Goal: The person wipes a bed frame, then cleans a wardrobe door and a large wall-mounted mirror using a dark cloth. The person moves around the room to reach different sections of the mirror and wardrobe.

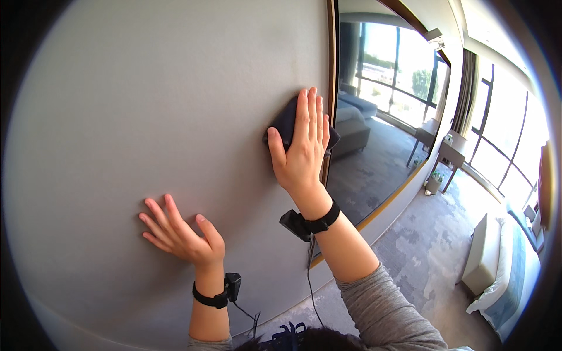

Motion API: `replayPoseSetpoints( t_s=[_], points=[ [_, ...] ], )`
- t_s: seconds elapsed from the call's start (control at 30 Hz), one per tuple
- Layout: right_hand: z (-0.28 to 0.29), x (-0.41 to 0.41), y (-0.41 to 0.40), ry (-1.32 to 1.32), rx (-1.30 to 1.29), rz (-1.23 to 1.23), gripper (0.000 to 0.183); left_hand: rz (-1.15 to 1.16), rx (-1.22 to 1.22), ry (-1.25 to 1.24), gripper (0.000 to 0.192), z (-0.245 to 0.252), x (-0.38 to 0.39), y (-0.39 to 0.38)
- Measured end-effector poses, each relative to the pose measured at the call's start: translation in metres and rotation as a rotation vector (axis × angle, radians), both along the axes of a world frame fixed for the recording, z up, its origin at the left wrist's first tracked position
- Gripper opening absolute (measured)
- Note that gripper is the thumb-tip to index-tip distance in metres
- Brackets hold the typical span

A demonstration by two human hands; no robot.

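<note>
My right hand (304, 142) presses a folded dark cloth (283, 123) flat against the pale wall (153, 109). Its fingers point up and lie close together, while the thumb sits apart on the cloth's left part. The cloth's right corner reaches over the brown frame (332, 57) of a large mirror (373, 180); much of the cloth is hidden under the hand. Lower and to the left, my left hand (184, 234) is spread at the wall with nothing in it. Whether its palm fully touches the wall, I cannot tell.
Black straps with small devices (296, 226) sit on both wrists, and thin cables (312, 281) hang from them. At right are a bed (509, 272), a desk (453, 147), a waste bin (434, 183) and tall windows (500, 127). Patterned carpet (408, 237) covers the floor.
</note>
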State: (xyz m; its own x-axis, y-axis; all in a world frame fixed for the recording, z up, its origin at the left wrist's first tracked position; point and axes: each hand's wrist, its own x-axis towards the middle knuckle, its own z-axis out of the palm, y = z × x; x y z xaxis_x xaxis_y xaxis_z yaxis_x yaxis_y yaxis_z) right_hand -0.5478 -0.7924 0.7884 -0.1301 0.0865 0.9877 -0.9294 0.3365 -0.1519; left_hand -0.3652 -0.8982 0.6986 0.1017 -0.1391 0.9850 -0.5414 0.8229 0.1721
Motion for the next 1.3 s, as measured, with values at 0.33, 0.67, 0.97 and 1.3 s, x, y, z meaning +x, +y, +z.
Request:
replayPoseSetpoints(
  t_s=[0.33,0.67,0.97,1.3],
  points=[
    [0.078,-0.016,-0.004,0.150,-0.065,-0.031,0.074,-0.007,-0.003,-0.005,0.059,-0.003,-0.002,0.001],
    [-0.046,0.000,0.005,-0.055,0.071,0.018,0.081,0.007,-0.015,-0.046,0.059,-0.001,-0.001,-0.003],
    [0.088,-0.024,0.002,0.241,-0.010,0.057,0.076,-0.013,-0.048,-0.007,0.058,-0.001,-0.005,-0.003],
    [0.055,-0.029,0.014,0.243,-0.037,0.046,0.078,0.027,-0.069,-0.053,0.059,0.001,-0.001,0.001]
  ],
)
